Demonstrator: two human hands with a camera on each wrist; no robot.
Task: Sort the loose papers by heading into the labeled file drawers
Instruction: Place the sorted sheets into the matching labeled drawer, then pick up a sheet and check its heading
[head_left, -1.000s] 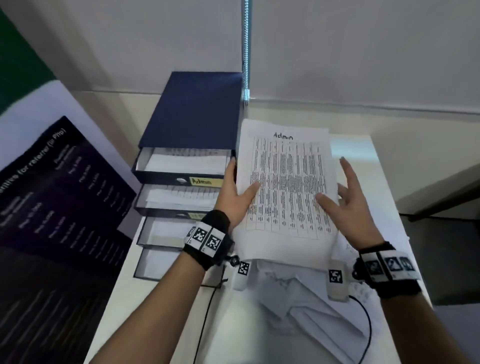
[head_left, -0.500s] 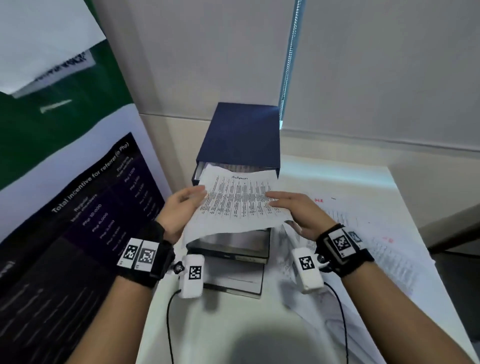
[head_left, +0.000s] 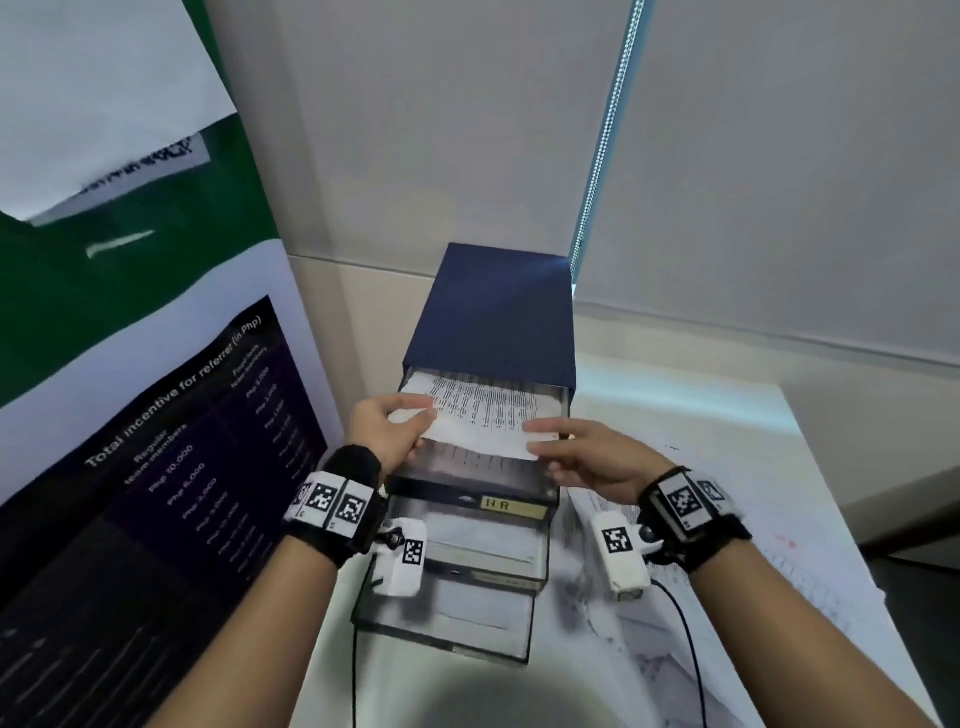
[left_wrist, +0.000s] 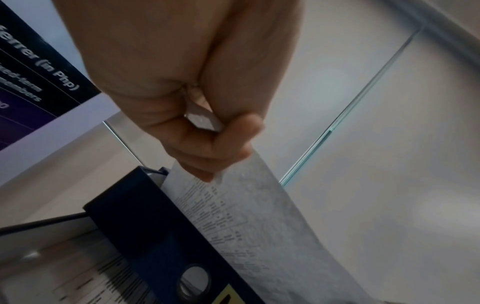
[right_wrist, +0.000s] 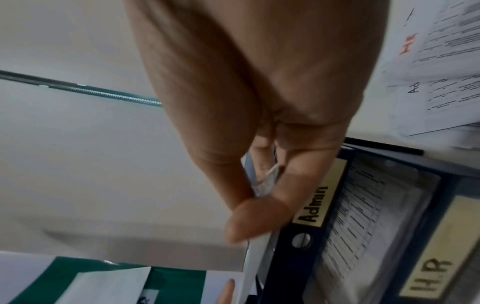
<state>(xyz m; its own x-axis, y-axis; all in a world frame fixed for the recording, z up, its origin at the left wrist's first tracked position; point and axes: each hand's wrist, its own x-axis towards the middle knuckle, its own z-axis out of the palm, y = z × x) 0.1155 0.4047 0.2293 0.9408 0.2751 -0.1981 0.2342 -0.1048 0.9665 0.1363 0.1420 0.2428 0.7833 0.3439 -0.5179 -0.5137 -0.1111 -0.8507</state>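
Since a second ago you've carried the sheet (head_left: 480, 421) from above the bench (head_left: 737, 415) over to the open top drawer (head_left: 563, 401) of the blue file unit (head_left: 493, 306), its far edge already inside. From the head view, your left hand (head_left: 387, 434) and right hand (head_left: 597, 457) each pinch a near corner; the HR label (head_left: 501, 505) marks the drawer below. Your left wrist shows that grip with thumb and fingers closed on the paper's edge. Your right wrist shows the same pinch just beside the Admin label (right_wrist: 315, 202), with loose papers (right_wrist: 441, 61) waiting behind. Keep the sheet flat, slide it in squarely, then let go.
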